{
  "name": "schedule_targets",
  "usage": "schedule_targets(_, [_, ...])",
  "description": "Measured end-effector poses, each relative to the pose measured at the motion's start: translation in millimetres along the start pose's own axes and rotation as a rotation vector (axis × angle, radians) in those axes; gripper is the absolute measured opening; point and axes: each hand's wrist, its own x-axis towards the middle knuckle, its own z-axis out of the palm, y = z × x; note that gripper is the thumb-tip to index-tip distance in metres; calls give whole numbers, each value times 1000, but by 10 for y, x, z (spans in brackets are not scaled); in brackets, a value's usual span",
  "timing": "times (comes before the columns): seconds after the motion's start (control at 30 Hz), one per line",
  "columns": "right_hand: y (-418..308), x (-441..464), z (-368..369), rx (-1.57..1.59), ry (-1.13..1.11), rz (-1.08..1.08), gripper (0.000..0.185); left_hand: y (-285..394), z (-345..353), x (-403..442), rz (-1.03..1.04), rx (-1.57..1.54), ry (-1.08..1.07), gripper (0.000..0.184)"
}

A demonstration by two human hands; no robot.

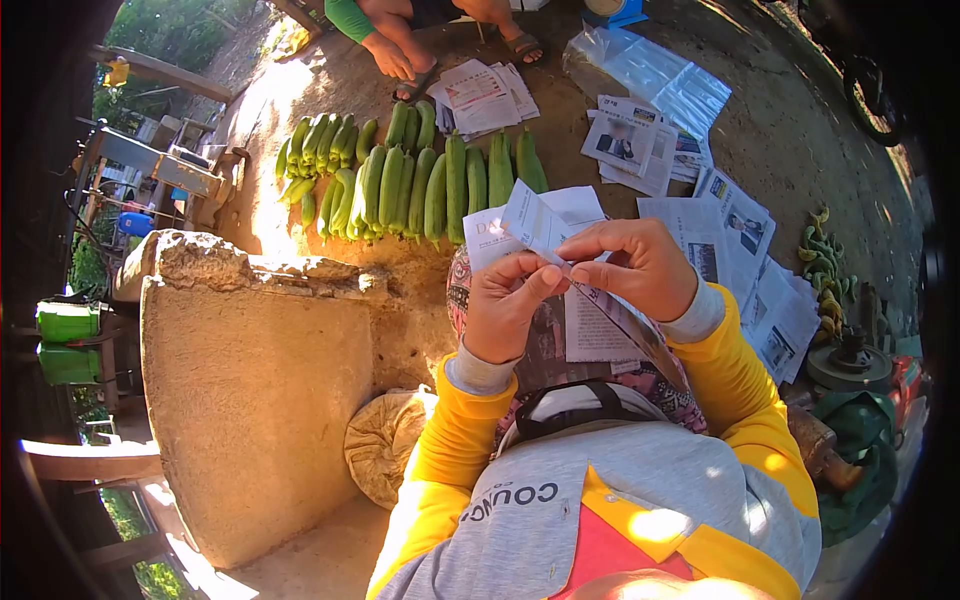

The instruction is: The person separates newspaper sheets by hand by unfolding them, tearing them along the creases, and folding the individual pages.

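Observation:
Both of my hands meet over my lap, pinching a folded sheet of newspaper point(535, 222) between thumbs and fingers. My left hand point(512, 300) grips its lower left edge, and my right hand point(635, 262) holds the edge just to the right. More printed paper point(603, 325) lies on my lap beneath the hands. Beyond them, long green vegetables point(405, 190) lie side by side in rows on the ground. The fingertips nearly touch each other, and the part of the sheet between them is partly hidden.
Newspaper stacks point(700, 235) lie on the ground at the right, near clear plastic sheeting point(655, 75). Another person's hand point(388, 55) is at the top, beside more papers point(480, 95). A concrete block point(255, 400) stands at the left, with a tan sack point(390, 445) beside it.

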Motion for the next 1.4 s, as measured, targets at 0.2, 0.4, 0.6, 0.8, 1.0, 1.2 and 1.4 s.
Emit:
schedule_targets(0.2, [22,0,8,45,-13,-12,22,-14,-21,5,0,17,2,13])
schedule_targets(0.4, [33,11,10,53,-24,-19,23,-19,-49,20,-1,12,-22,14])
schedule_targets(0.6, [-7,12,15,-41,-19,-27,24,7,-41,23,0,41,-27,13])
schedule_targets(0.8, [-12,14,14,-36,-19,-1,24,-3,-29,22,-13,6,-1,13])
schedule_targets(1.0, [-51,2,10,-84,-26,-17,22,12,-18,22,-18,43,-5,15])
schedule_targets(1.2, [-77,0,1,-97,-38,0,20,26,2,8,-18,94,12,17])
schedule_targets(1.4, [60,15,13,-52,-33,-68,20,30,-6,-6,-25,76,29,17])
